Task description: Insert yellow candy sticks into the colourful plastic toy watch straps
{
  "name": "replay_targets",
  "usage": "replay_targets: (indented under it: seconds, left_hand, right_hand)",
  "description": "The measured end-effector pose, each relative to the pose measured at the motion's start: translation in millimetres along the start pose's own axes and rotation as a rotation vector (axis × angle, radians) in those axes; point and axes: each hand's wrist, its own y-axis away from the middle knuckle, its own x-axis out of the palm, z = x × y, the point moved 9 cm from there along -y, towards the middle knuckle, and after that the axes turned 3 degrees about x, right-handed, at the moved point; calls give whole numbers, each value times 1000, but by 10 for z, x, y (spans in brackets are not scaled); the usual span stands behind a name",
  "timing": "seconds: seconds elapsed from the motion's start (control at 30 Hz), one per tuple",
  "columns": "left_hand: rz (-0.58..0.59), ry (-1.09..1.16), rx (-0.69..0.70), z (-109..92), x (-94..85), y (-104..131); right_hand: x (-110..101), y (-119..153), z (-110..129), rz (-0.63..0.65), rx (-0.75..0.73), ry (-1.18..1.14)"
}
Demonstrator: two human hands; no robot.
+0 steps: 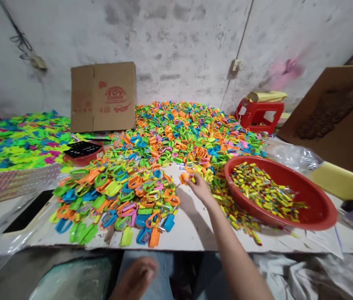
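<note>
My right hand (199, 187) reaches over the white table (192, 233), its fingers closed on an orange plastic piece (184, 178). Just past it lie yellow pieces at the edge of a large heap of colourful plastic toys (176, 133). My left hand (142, 271) is low, over my lap in front of the table edge; it is blurred and its fingers look curled, with their hold unclear. A nearer pile of coloured watch-like toys (126, 200) spreads left of my right hand. On the right, a red basin (316, 208) holds small yellow wrapped pieces, with more spilled beside it.
A cardboard box (114, 96) stands at the back. Further left are a small red bowl (85, 160) with black items, a dark-screened tablet (28, 212) and plastic film. A red stool (262, 114) and a big carton (335, 112) are at the right.
</note>
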Motion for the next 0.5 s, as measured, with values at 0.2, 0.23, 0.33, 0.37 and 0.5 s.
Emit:
replay_targets:
  seconds: [0.2,0.23,0.33,0.37,0.5]
  left_hand:
    - [-208,174,223,-1040,-43,-385]
    - [-199,179,241,-1154,6,-432]
    - [-121,156,222,-1317,198,-486]
    - [-101,143,211,-1334,242,-474]
    - [-207,31,223,-1372,150,-344]
  right_hand:
    - [154,1031,587,157,-199,-820]
    - [174,1150,670,195,-214,-924]
    - [217,1398,873,313,-269,-985]
    - [219,1445,904,335,-283,-977]
    - [183,1504,833,303,-288,-978]
